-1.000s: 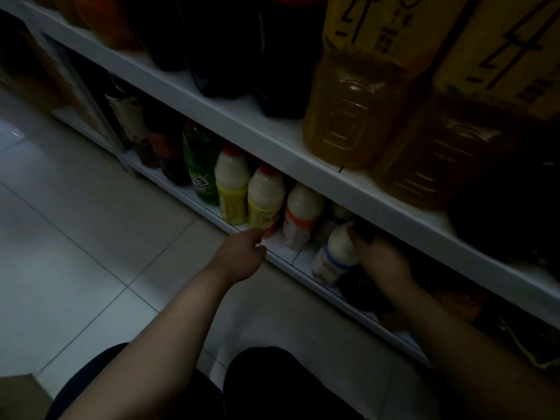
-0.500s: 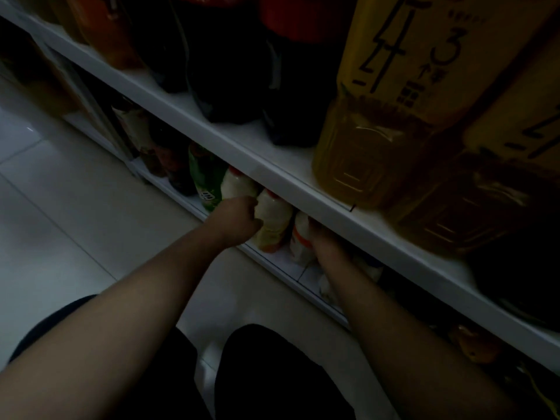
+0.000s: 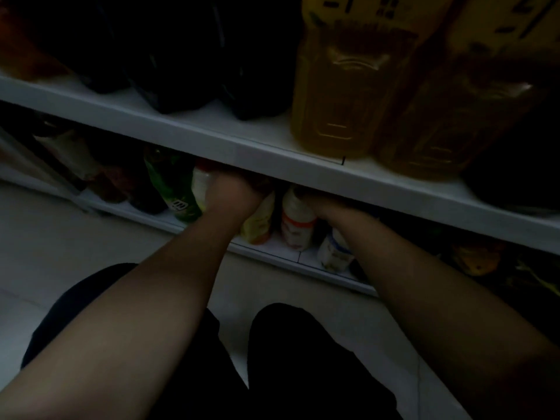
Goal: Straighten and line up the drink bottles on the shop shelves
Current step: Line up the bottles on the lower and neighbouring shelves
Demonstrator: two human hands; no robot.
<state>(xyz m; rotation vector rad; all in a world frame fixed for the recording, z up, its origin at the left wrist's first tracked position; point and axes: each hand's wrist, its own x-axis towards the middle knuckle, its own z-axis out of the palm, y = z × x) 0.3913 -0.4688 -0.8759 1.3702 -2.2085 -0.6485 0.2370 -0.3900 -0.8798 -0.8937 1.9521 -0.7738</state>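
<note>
On the bottom shelf (image 3: 272, 253) stands a row of small white drink bottles. My left hand (image 3: 233, 197) is closed round the top of the yellow-labelled bottle (image 3: 259, 221), which leans slightly. My right hand (image 3: 325, 206) reaches under the upper shelf board, its fingers curled over the cap of the orange-labelled bottle (image 3: 295, 221). A blue-labelled bottle (image 3: 333, 253) leans beneath my right wrist. Another white bottle (image 3: 200, 186) and a green bottle (image 3: 174, 189) stand to the left of my left hand. The fingertips of both hands are hidden in shadow.
The upper shelf (image 3: 272, 156) overhangs the row and carries large yellow oil jugs (image 3: 342, 95) and dark cola bottles (image 3: 188, 56). Dark bottles (image 3: 115, 180) fill the lower shelf's left end, and dim packets (image 3: 478, 257) lie at the right. Pale floor tiles (image 3: 75, 237) lie below.
Both hands have gone deeper under the upper shelf and onto the bottle tops. The camera has moved closer and lower, so the upper shelf hides more of the row.
</note>
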